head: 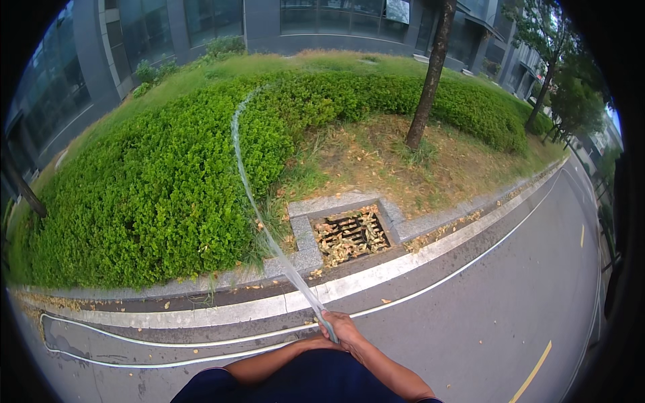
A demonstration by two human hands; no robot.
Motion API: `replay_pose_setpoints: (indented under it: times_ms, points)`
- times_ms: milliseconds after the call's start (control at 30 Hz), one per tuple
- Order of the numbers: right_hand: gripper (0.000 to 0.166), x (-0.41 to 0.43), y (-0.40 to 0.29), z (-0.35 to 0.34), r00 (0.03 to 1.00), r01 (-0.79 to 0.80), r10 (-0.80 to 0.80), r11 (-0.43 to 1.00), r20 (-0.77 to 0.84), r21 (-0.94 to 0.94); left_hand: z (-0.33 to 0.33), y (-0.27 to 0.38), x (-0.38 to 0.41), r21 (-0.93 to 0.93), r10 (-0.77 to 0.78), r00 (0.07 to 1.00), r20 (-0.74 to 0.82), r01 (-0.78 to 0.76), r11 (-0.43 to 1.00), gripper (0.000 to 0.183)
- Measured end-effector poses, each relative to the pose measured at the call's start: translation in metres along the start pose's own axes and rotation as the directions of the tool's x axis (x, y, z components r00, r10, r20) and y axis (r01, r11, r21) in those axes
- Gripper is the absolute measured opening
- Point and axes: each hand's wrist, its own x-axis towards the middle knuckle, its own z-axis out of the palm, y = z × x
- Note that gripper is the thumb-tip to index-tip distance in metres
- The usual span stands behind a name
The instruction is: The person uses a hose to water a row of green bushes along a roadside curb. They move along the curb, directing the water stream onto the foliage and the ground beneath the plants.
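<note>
Near the bottom centre, my right hand (341, 327) is closed around a pale garden hose (329, 330) just behind its open end. My left hand (322, 343) grips the same hose lower down, close to my body; its fingers are mostly hidden. From the hose end a stream of water (250, 194) arcs up and away. It breaks into drops over a trimmed green hedge (166, 191). The rest of the hose runs behind my hands along the road, with a bend at the far left.
A drain grate (352, 232) strewn with dry leaves sits in a stone kerb recess ahead. A tree trunk (430, 80) rises from bare soil and grass. Beyond the hedge stands a grey building (262, 43). The asphalt road (484, 302) bears yellow dashes.
</note>
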Motion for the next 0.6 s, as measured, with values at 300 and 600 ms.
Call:
replay_pose_setpoints:
  times_ms: [300, 600]
  points:
    - [0.035, 0.01, 0.006, -0.01, 0.994, 0.006, 0.0, 0.998, -0.105, 0.057, 0.001, 0.087, -0.011, -0.099, -0.237, 0.962, -0.136, 0.225, 0.969, 0.024]
    - [0.035, 0.017, 0.01, -0.015, 0.989, -0.043, 0.047, 0.999, -0.139, 0.034, 0.01, 0.158, -0.018, -0.175, -0.409, 0.885, -0.221, 0.377, 0.91, 0.028]
